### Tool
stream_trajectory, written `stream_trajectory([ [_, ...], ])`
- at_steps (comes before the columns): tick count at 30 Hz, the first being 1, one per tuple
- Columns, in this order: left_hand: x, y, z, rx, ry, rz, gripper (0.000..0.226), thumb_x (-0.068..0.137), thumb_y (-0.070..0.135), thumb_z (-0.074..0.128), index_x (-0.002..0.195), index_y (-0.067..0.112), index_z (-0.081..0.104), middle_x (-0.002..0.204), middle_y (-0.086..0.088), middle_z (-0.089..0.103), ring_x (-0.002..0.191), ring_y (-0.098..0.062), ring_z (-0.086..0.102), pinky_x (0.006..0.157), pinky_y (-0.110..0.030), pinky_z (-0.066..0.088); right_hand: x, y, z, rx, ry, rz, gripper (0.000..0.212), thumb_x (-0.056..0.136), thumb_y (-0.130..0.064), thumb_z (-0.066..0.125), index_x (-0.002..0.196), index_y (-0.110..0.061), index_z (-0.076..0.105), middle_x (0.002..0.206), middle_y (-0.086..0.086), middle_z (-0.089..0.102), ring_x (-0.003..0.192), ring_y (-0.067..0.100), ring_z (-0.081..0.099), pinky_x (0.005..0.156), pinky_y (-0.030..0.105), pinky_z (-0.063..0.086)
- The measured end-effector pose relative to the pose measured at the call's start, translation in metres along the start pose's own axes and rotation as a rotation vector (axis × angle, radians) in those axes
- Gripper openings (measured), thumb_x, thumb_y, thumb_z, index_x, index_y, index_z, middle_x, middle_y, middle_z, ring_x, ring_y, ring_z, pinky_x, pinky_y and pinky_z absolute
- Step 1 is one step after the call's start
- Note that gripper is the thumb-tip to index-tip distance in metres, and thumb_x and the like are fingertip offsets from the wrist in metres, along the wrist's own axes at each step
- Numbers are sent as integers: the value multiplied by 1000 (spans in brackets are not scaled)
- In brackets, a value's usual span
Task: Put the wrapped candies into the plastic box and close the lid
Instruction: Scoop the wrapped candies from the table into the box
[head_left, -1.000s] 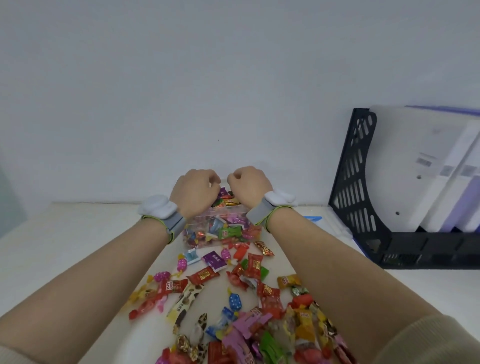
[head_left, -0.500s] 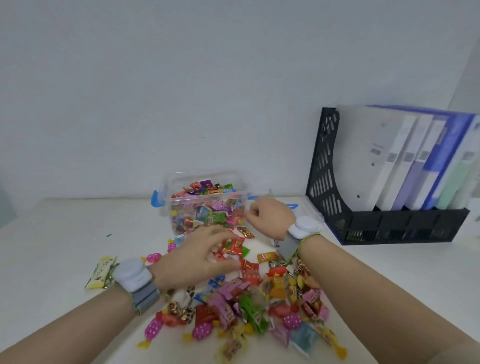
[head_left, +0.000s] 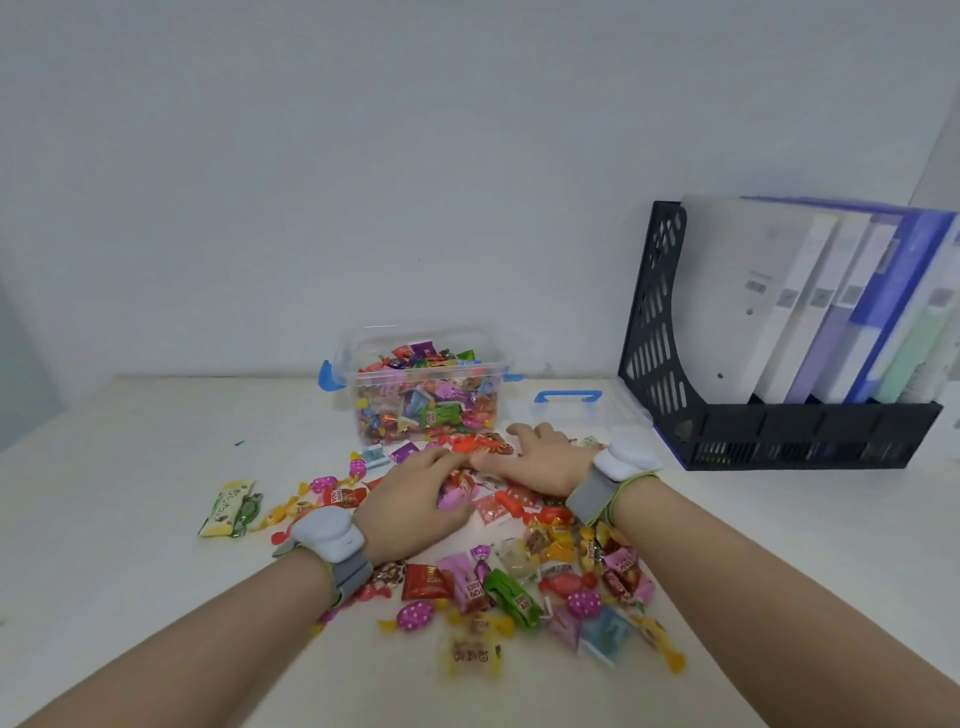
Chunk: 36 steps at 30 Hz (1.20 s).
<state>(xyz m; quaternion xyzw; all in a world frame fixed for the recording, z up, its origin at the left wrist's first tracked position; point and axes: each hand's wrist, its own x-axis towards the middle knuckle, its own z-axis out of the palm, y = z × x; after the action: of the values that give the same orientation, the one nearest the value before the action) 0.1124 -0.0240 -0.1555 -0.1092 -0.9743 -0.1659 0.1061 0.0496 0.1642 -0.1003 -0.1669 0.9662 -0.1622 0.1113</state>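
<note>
A clear plastic box (head_left: 349, 357) with blue side clips stands open at the back of the table, heaped with wrapped candies. Its clear lid (head_left: 569, 415), with a blue handle, lies flat just right of the box. A loose pile of wrapped candies (head_left: 519, 587) spreads in front of the box. My left hand (head_left: 410, 501) rests on the pile's far part, with its fingers curled around pink and red candies. My right hand (head_left: 543, 457) lies beside it with fingers spread flat over candies, its thumb touching my left fingers.
A black file rack (head_left: 779, 447) holding several folders (head_left: 831, 312) stands at the right, close to the lid. A yellow-green packet (head_left: 228, 509) lies apart at the left of the pile. A white wall runs behind the table.
Both hands left the top of the box and came back down onto the loose pile. They now meet in front of the box, and my left fingers have curled over candies.
</note>
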Motion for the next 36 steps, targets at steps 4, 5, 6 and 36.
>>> stream_trajectory([
  [4,6,-6,1,124,193,-84,59,87,59,53,134,24,53,128,6,52,119,-14,47,98,-31,41,6,-5,24,-71,72,-152,97,77,-74,56,153,-31,13,148,7,30,137,28,29,111,43,28],
  [5,6,-9,1,145,219,-126,59,85,61,53,132,25,53,127,6,51,119,-15,47,97,-32,41,9,-5,30,-112,127,-171,94,77,-73,57,152,-32,16,145,6,33,134,27,32,109,42,28],
  [6,7,-11,2,160,231,-174,60,84,62,53,132,26,52,127,6,51,120,-17,47,97,-33,40,12,-5,34,-157,172,-192,90,79,-71,57,152,-33,18,143,5,35,133,26,34,109,42,29],
  [36,49,-27,-64,-8,599,72,22,98,35,50,115,23,58,91,7,66,73,-11,59,65,-26,45,57,-48,-6,230,706,-441,21,96,-37,44,92,-17,48,75,1,57,66,21,54,57,33,39],
])
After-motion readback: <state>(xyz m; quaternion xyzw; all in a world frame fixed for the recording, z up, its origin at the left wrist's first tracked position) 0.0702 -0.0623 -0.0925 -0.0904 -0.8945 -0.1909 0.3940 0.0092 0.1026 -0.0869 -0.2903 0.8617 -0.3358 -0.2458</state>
